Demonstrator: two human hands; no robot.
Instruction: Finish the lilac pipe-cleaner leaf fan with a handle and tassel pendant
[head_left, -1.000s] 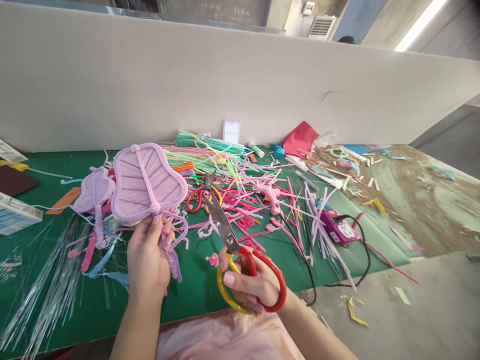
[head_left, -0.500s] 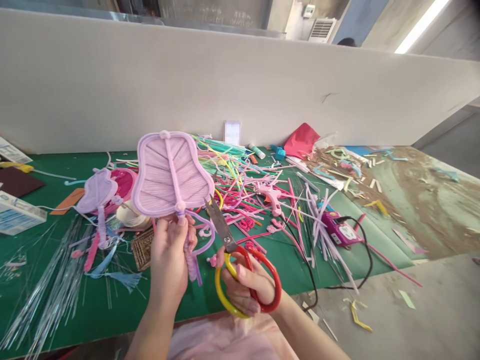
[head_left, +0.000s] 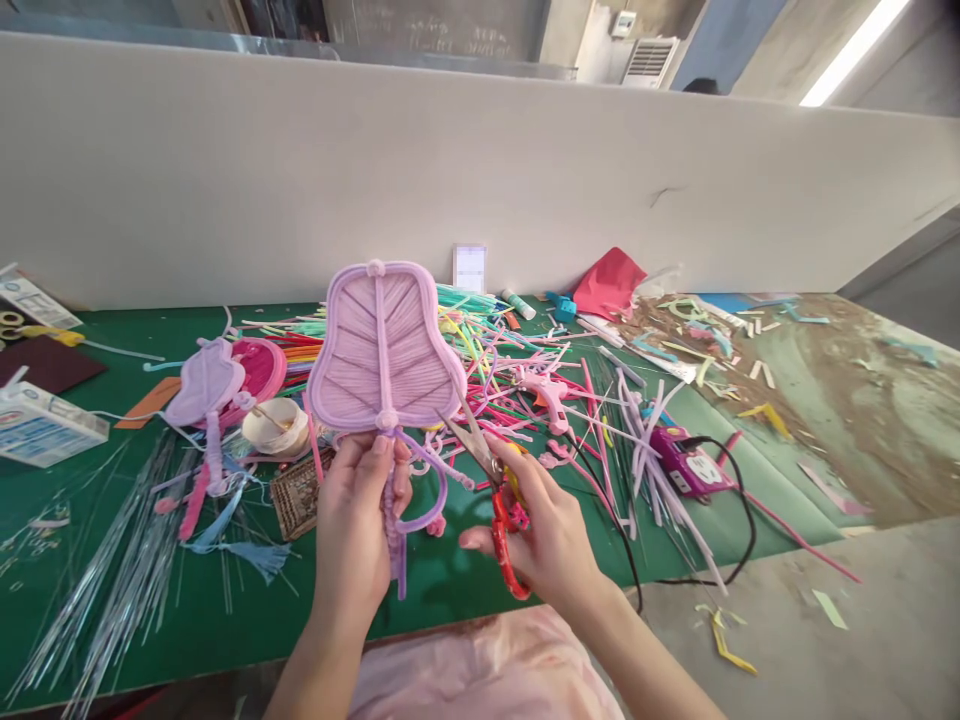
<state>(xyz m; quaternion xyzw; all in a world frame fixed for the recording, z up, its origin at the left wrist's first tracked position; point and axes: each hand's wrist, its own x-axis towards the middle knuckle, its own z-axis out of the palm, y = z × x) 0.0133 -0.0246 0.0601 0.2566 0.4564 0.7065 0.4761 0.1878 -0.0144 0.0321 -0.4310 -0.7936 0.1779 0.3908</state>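
My left hand (head_left: 360, 515) is closed round the handle of a lilac pipe-cleaner fan (head_left: 349, 345), which stands upright over the green table. A loose purple pipe cleaner (head_left: 442, 490) curls out from the handle on its right side, with a tail hanging below. In my right hand (head_left: 551, 525) are scissors (head_left: 504, 525) with red and yellow handles. Their blades are parted and point up and left, close to the fan's lower right edge; I cannot tell whether they touch it. A smaller lilac fan (head_left: 206, 380) lies at the left on a round pink piece.
Piled pipe cleaners (head_left: 495, 400) cover the middle of the table. A pink glue gun (head_left: 550, 395) lies there, its black cord running near a purple box (head_left: 686, 465). Clear strips (head_left: 112, 590), a white bowl (head_left: 277, 428) and a blue tassel (head_left: 259, 555) are at the left. A white partition (head_left: 375, 160) stands behind.
The fan and my left hand have shifted right. My right hand has turned and moved up and right, so the scissors' handles now show edge-on and their blades are parted wider.
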